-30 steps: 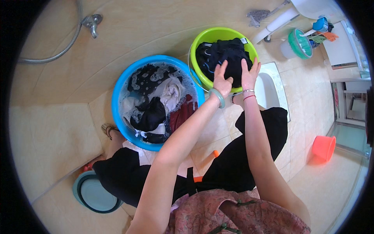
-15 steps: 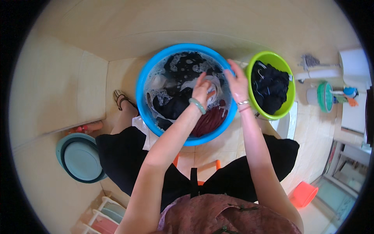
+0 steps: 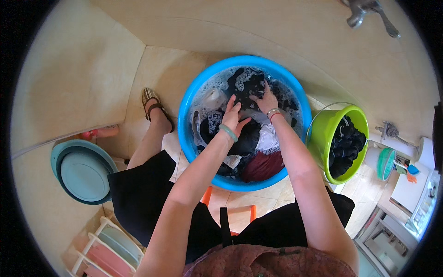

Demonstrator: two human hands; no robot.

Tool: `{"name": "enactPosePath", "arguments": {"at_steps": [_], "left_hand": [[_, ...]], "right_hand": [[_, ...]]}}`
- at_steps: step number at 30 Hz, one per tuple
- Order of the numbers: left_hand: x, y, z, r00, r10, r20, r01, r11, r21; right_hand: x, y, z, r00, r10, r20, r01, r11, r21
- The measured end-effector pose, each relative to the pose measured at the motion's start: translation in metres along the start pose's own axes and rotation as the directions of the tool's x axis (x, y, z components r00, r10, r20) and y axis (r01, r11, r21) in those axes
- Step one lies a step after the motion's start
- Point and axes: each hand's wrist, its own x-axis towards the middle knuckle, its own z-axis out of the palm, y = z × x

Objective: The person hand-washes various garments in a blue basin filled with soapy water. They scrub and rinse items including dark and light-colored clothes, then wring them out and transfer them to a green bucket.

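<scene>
The round blue plastic basin stands upright and contains foamy water. Wet, foam-flecked black fabric lies toward the far rim. A bunched white cloth lies right of centre, adjacent to a dark red garment at the near side.

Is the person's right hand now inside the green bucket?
No, the right hand is over the wet black cloth within the blue basin, while the green bucket stands to the right.
</scene>
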Motion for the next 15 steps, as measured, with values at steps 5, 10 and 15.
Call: {"name": "enactPosePath", "arguments": {"at_steps": [5,10,15], "left_hand": [[0.011,-0.008,0.003,1.000,-0.025,0.005,0.025,1.000,-0.003],[0.006,-0.006,0.021,1.000,-0.013,-0.025,0.016,0.991,0.136],[0.024,-0.008,0.012,0.961,-0.104,0.257,0.110,0.994,-0.006]], "right_hand": [[-0.007,0.028,0.022,0.956,0.271,0.109,-0.266,0.962,-0.057],[-0.054,0.014,-0.012,0.987,0.095,-0.131,0.010,0.774,0.634],[-0.137,-0.076,-0.107,0.997,-0.022,-0.068,0.070,0.464,0.883]]}}
